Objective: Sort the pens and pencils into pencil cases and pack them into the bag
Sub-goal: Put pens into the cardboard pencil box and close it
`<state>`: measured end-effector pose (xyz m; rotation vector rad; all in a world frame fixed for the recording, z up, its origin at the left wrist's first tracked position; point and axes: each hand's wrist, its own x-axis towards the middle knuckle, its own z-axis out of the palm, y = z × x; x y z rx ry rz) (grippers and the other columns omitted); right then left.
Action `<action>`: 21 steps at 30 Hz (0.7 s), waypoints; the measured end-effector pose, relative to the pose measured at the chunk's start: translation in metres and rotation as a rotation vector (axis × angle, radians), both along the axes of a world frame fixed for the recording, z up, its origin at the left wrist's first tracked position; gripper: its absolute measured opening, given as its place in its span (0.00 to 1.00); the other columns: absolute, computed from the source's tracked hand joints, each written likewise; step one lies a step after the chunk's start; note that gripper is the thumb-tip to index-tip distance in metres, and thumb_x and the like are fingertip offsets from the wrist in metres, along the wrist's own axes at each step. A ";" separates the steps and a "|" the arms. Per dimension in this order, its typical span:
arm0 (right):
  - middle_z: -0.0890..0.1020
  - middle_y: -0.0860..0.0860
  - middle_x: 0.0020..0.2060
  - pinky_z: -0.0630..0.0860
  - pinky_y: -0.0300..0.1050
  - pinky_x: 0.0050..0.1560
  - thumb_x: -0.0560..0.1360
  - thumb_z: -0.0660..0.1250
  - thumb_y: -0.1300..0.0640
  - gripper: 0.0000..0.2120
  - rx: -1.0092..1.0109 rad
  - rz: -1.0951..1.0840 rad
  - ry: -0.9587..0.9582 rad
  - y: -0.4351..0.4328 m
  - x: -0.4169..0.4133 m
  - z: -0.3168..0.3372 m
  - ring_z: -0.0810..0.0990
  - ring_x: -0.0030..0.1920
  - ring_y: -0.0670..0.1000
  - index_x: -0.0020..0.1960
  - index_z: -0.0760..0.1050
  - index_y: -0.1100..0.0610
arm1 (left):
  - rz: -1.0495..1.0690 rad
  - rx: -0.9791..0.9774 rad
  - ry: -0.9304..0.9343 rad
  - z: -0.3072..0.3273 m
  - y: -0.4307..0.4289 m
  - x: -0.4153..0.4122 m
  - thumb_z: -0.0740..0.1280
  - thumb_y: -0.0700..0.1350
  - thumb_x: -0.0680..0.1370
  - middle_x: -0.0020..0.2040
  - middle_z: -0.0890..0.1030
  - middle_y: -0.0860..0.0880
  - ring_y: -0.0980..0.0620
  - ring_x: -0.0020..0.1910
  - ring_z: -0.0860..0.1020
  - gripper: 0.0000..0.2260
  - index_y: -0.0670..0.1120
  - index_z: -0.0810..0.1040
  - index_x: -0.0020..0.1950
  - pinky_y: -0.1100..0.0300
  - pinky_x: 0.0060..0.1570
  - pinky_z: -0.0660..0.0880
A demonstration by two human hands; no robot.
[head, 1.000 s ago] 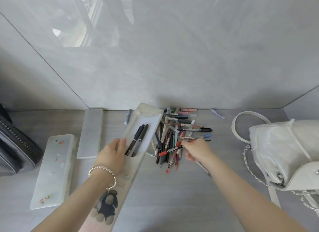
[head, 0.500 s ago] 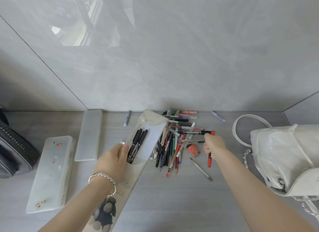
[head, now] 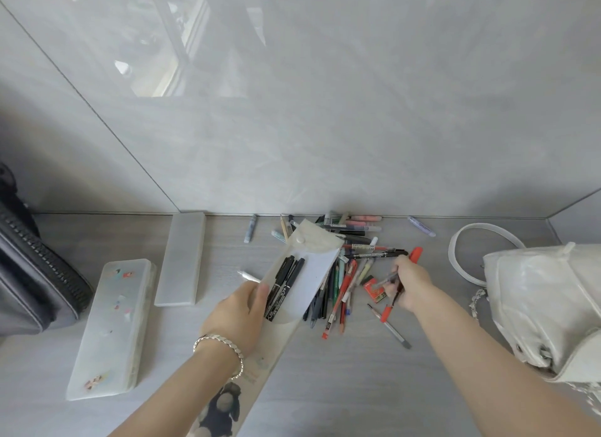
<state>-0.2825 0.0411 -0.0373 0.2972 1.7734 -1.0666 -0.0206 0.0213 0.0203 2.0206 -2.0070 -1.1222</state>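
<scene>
Your left hand [head: 237, 313] grips the clear pouch case [head: 317, 267] at its near-left edge, thumb curled over the front. The pouch's flap lies open toward 12 o'clock, the wall side. Black markers [head: 286, 283] sit inside, tips toward 12. The pouch's printed tail runs to 6 o'clock under your forearm.

The pen pile [head: 344, 274] is at the pouch's 3 o'clock, touching it and partly under its right edge.

At the pile's 3 o'clock your right hand [head: 411, 283] has its fingers curled round an orange marker [head: 415, 254], cap poking out at 12 and the other end at 6. There may be a second thin pen in the same grip; it's too blurred to be sure.

A small red box [head: 374, 288] lies just beside that hand at its 9. A grey pencil [head: 390, 327] lies alone on the table [head: 325, 388] at the hand's 6.

The white bag [head: 546, 306] is at 3 o'clock, near your right forearm.

At the pouch's 9 is the plain frosted case [head: 180, 257], and at 8 the stickered frosted case [head: 112, 326]. A dark zip bag [head: 32, 274] sits at the far 9 edge.
</scene>
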 end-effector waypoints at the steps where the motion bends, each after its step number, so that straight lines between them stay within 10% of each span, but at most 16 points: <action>1: 0.72 0.55 0.28 0.73 0.38 0.22 0.78 0.55 0.60 0.14 -0.131 -0.078 -0.072 0.003 0.005 0.015 0.75 0.22 0.51 0.33 0.62 0.58 | -0.013 0.011 -0.012 0.000 0.001 -0.001 0.51 0.56 0.80 0.37 0.75 0.55 0.49 0.43 0.75 0.12 0.55 0.72 0.46 0.59 0.40 0.68; 8: 0.72 0.50 0.25 0.77 0.40 0.35 0.80 0.55 0.61 0.10 -0.913 -0.094 -0.075 0.019 0.077 0.117 0.75 0.29 0.50 0.43 0.71 0.58 | -0.115 0.015 0.010 0.005 0.012 -0.025 0.52 0.56 0.80 0.37 0.77 0.53 0.48 0.42 0.75 0.14 0.52 0.73 0.45 0.59 0.38 0.70; 16: 0.76 0.47 0.43 0.75 0.39 0.43 0.71 0.66 0.71 0.26 -0.806 0.384 0.524 0.033 0.090 0.082 0.80 0.45 0.45 0.57 0.65 0.43 | -0.109 -0.027 0.139 0.016 0.016 -0.031 0.53 0.55 0.80 0.40 0.80 0.52 0.49 0.44 0.77 0.12 0.53 0.74 0.48 0.57 0.43 0.70; 21: 0.78 0.48 0.43 0.68 0.30 0.51 0.69 0.66 0.54 0.11 -0.665 0.852 1.181 0.036 0.092 0.068 0.73 0.49 0.42 0.50 0.79 0.54 | -0.079 -0.020 0.198 0.015 0.019 -0.032 0.54 0.53 0.80 0.39 0.81 0.49 0.49 0.42 0.78 0.12 0.52 0.76 0.48 0.55 0.43 0.73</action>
